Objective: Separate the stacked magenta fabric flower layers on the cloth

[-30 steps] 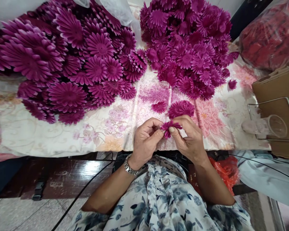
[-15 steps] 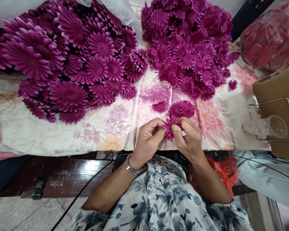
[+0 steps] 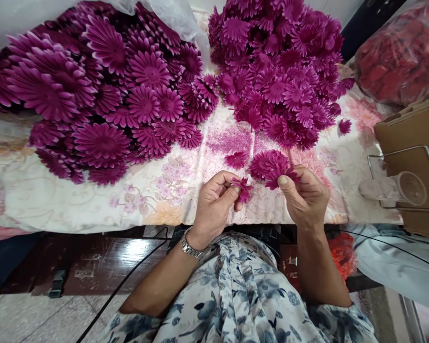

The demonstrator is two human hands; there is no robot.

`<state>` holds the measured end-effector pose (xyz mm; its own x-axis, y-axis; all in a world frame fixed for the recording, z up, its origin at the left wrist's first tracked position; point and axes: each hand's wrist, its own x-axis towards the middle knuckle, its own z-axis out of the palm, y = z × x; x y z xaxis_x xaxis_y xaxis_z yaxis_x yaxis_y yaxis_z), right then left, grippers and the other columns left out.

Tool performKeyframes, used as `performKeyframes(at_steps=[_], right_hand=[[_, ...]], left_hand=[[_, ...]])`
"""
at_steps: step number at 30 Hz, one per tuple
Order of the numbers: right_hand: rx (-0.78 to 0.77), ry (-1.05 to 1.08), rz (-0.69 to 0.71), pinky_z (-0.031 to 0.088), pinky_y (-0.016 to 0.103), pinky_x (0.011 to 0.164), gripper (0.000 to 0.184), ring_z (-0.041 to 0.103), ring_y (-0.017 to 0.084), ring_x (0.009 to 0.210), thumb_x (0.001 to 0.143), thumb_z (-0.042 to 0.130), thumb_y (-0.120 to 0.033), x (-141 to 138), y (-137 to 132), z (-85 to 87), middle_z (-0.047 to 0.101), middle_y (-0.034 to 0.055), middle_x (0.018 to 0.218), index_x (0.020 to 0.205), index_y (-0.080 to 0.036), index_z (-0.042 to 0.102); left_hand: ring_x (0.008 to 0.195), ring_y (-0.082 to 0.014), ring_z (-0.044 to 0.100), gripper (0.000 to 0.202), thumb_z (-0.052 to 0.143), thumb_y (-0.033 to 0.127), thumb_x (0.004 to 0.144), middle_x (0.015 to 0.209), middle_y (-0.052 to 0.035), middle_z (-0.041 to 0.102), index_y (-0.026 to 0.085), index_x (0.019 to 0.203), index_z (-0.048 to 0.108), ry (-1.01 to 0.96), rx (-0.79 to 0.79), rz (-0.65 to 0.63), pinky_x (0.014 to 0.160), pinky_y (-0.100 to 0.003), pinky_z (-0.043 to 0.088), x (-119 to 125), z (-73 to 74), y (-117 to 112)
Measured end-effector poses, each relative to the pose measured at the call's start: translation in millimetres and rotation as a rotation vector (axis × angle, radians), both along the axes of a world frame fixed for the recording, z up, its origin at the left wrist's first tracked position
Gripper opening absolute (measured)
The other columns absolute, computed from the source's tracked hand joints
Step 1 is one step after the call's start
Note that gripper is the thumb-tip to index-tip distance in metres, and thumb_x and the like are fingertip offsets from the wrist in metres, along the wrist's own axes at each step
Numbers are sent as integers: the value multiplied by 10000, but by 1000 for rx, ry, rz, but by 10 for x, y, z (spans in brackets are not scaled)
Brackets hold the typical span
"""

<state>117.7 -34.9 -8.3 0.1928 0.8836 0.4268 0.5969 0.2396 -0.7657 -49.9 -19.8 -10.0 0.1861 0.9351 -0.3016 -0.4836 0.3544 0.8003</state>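
A small purple artificial flower [image 3: 243, 190] is pinched between the thumb and fingers of my left hand [image 3: 216, 205]. My right hand [image 3: 305, 196], farther right, grips another purple flower piece [image 3: 280, 176] by its edge. That piece overlaps a little stack of purple flowers [image 3: 265, 164] lying on the cloth, so I cannot tell where one ends. A single small flower head [image 3: 236, 159] lies just left of the stack. Both hands are over the front part of the table, a short gap between them.
Large purple flower heads [image 3: 102, 143] heap up at the left, beside clear plastic. A pile of smaller purple flowers [image 3: 279, 88] stands behind my hands on the floral tablecloth [image 3: 75, 205]. At right are a cardboard box [image 3: 414, 124], a clear plastic cup [image 3: 411, 188] and a bag of red pieces [image 3: 400, 57].
My hands have parted. The right has moved rightward and slightly up with a flower piece, while the left keeps hold of a small flower near the same spot.
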Motion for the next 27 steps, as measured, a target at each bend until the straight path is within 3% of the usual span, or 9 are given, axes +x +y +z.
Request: performKeyframes(at_steps=[3, 7, 9, 12, 15, 19, 22, 27], right_hand=[[-21, 17, 73, 412, 256, 597, 128, 516, 110, 641, 841, 579, -283, -63, 3, 11, 536, -17, 694, 756, -192, 546], [-47, -40, 63, 381, 239, 560, 190, 469, 97, 592, 873, 529, -309, -137, 13, 29, 498, -28, 651, 724, -192, 508], [-54, -68, 48, 339, 231, 524, 257, 408, 84, 542, 890, 494, -317, -160, 19, 35, 423, -43, 601, 668, -194, 455], [-53, -98, 39, 280, 229, 494, 337, 327, 69, 494, 900, 473, -315, -184, 25, 39, 322, -61, 553, 603, -199, 365], [-60, -106, 60, 254, 230, 486, 364, 290, 62, 475, 903, 472, -299, -208, 27, 42, 283, -69, 540, 587, -201, 321], [-50, -114, 145, 249, 226, 485, 374, 298, 62, 489, 897, 484, -267, -237, 30, 61, 282, -66, 552, 579, -200, 297], [-77, -66, 236, 273, 219, 494, 349, 351, 63, 511, 892, 497, -275, -237, 29, 75, 343, -59, 566, 588, -194, 345], [-205, 153, 326, 309, 223, 511, 313, 380, 73, 545, 881, 527, -336, -209, 0, 50, 397, -47, 601, 625, -184, 432]], left_hand=[[450, -67, 478, 148, 689, 215, 669, 605, 38, 525, 173, 692, 548, 25, -7, -10, 435, -199, 422, 31, 9, 5], [503, -85, 500, 45, 605, 214, 760, 617, 27, 549, 181, 789, 601, 168, 84, -46, 490, -209, 425, 23, -73, 29], [511, -88, 500, 157, 571, 219, 796, 631, 19, 570, 191, 932, 646, 275, 146, -78, 499, -208, 412, 1, -99, 41], [587, -93, 539, 276, 557, 201, 806, 873, -36, 650, 199, 1068, 646, 483, 307, -17, 551, -219, 435, -40, -67, 46], [807, -130, 586, 224, 568, 173, 801, 1069, -68, 622, 186, 1008, 653, 666, 562, 97, 704, -240, 469, -62, 16, 30], [773, -128, 572, 143, 561, 157, 819, 879, -33, 629, 190, 941, 628, 702, 756, -31, 723, -246, 459, -36, 72, 7], [709, -123, 560, 69, 544, 154, 830, 754, -9, 598, 189, 821, 603, 695, 739, -104, 671, -242, 444, -5, 43, 10], [640, -107, 513, 110, 550, 138, 819, 679, 6, 546, 175, 716, 562, 626, 705, -119, 605, -231, 405, -4, 0, 4]])
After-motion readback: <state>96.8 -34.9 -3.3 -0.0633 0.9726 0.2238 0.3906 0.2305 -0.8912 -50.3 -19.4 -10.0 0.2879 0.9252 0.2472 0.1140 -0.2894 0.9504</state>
